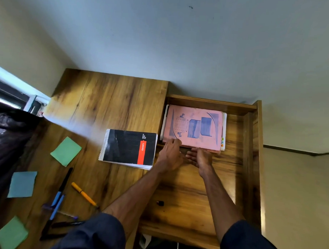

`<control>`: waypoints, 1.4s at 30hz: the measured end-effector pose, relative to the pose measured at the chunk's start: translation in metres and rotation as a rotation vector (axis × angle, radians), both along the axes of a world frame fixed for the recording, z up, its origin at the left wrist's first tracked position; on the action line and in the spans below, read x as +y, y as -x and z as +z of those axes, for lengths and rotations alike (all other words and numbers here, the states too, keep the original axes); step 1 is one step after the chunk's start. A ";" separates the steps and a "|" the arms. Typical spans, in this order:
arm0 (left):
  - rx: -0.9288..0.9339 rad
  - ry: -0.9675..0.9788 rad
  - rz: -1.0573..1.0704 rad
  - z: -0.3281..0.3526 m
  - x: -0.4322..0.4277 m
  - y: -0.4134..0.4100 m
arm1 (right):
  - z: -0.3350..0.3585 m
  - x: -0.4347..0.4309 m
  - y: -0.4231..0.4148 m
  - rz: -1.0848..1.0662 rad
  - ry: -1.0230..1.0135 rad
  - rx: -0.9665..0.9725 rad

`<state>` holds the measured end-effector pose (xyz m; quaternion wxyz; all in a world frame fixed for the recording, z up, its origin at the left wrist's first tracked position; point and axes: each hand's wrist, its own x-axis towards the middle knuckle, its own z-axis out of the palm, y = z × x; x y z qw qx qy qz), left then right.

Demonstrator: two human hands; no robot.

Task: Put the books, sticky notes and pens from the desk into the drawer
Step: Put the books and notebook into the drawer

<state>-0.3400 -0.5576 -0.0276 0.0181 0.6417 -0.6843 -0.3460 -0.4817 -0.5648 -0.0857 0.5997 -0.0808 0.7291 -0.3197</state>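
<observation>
A pink book (194,126) lies on top of other books at the back of the open wooden drawer (249,164). My left hand (171,155) curls over the pink book's near left corner, and my right hand (200,159) touches its near edge with fingers spread. A black spiral notebook (129,148) with a red stripe rests on the desk (108,103) beside the drawer. Green sticky notes (66,151) (11,234) and a blue sticky note (22,184) lie at the left. A yellow pen (84,194), blue pens (56,204) and black pens (64,182) lie near the desk's front.
A small black object (160,203) sits on the drawer floor near the front. A dark plastic bag (8,137) bulges at the left edge under a window. The wall stands right behind the desk and drawer.
</observation>
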 end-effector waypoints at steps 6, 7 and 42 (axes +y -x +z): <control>0.152 0.219 0.095 0.013 0.022 -0.025 | 0.037 0.009 -0.031 0.232 0.207 0.109; 0.169 0.255 0.131 0.016 0.026 -0.032 | 0.042 0.011 -0.041 0.289 0.242 0.112; 0.053 -0.119 0.690 0.011 0.089 -0.214 | 0.098 0.068 -0.081 0.677 0.252 0.079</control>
